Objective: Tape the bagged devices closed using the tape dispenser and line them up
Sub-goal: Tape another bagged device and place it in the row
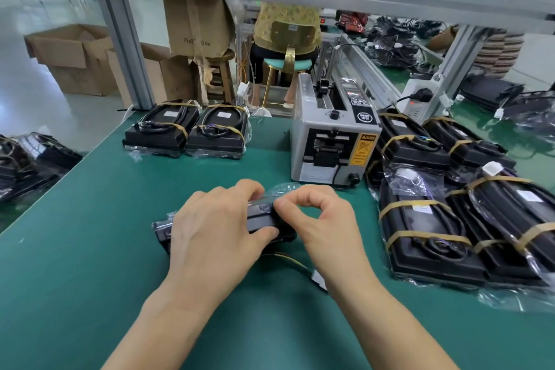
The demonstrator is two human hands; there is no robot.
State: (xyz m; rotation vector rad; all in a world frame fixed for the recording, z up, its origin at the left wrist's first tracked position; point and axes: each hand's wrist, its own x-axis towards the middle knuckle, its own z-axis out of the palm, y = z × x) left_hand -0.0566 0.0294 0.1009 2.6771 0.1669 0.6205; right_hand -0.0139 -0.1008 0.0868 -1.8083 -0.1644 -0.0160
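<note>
At the near middle of the green desk (90, 204), a bagged device (264, 221) lies under both hands. The left hand (216, 228) clasps its black body, thumb along the near side; the right hand (315, 216) pinches the clear bag flap at the top edge. The device looks rigid and fairly heavy, its film slippery and crinkly, so holding the hard casing seems best. The tape dispenser (333, 141) stands just behind. Two taped devices (186, 132) sit at the far left, more bagged units (450, 213) on the right, cartons (78, 60) beyond.
</note>
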